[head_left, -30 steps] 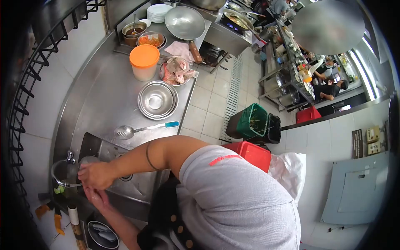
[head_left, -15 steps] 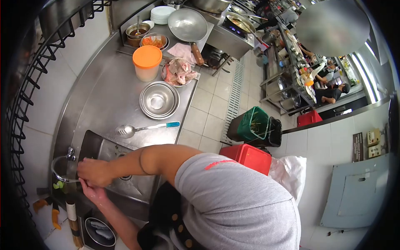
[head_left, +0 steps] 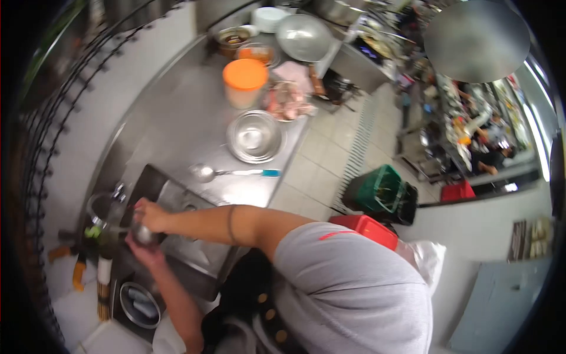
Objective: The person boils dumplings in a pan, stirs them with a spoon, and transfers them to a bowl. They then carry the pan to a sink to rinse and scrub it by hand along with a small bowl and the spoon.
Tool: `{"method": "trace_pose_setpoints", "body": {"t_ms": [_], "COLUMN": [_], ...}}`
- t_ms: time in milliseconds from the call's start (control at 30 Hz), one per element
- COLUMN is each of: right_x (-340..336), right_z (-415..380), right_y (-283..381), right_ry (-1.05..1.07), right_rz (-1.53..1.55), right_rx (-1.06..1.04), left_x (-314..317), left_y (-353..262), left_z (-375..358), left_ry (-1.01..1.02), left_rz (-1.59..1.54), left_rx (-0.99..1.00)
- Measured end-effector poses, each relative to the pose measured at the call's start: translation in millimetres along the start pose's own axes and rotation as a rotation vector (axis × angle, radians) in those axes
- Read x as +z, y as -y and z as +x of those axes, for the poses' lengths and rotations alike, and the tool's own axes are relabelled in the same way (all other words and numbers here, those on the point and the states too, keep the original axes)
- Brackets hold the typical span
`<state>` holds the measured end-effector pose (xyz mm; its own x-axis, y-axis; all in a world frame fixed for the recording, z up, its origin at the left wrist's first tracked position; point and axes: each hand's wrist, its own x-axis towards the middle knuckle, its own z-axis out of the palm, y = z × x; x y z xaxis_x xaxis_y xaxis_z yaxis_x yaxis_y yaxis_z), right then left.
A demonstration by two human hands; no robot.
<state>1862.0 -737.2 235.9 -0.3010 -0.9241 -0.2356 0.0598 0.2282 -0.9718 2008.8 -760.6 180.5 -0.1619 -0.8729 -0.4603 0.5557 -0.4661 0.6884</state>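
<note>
My right hand [head_left: 152,216] is above the left end of the sink [head_left: 200,253], its fingers bent and smeared by motion. Just below it, my left hand [head_left: 145,252] is cupped palm up at the stream from the curved tap [head_left: 97,209]. A shiny, blurred patch [head_left: 143,235] shows between the hands; whether it is water or an object cannot be made out. The slotted spoon [head_left: 236,172] with a blue handle end lies on the steel counter [head_left: 159,124], near the nested metal bowls [head_left: 256,137].
Further along the counter are an orange-lidded tub [head_left: 245,82], a plate of raw meat or fish pieces [head_left: 289,101] and a large metal bowl [head_left: 304,38]. Knives and a brush stand left of the sink. Bins [head_left: 374,187] are on the floor; people work far off.
The view has shifted, so the scene sits further right and is more blurred. My hands have come slightly apart, and the shiny patch now shows between them.
</note>
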Motion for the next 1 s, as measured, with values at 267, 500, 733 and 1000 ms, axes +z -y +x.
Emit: {"method": "trace_pose_setpoints", "body": {"t_ms": [267, 500, 733, 1000], "right_x": [-18, -26, -6, 33], "right_z": [-37, -21, -32, -34], "right_y": [29, 53, 26, -12], "right_ry": [0.741, 0.971, 1.009, 0.702], "right_rz": [-1.107, -1.167, -0.966, -0.816], "right_rx": [-0.568, -0.593, -0.765, -0.505], "left_x": [-6, -1, -1, -32], "left_y": [-24, -32, -42, 10], "left_z": [-35, -54, -63, -38], "left_ry": [0.348, 0.248, 0.284, 0.156], "left_rz": [-0.128, -0.096, -0.164, -0.242], "left_rx": [0.010, -0.064, -0.162, -0.119]}}
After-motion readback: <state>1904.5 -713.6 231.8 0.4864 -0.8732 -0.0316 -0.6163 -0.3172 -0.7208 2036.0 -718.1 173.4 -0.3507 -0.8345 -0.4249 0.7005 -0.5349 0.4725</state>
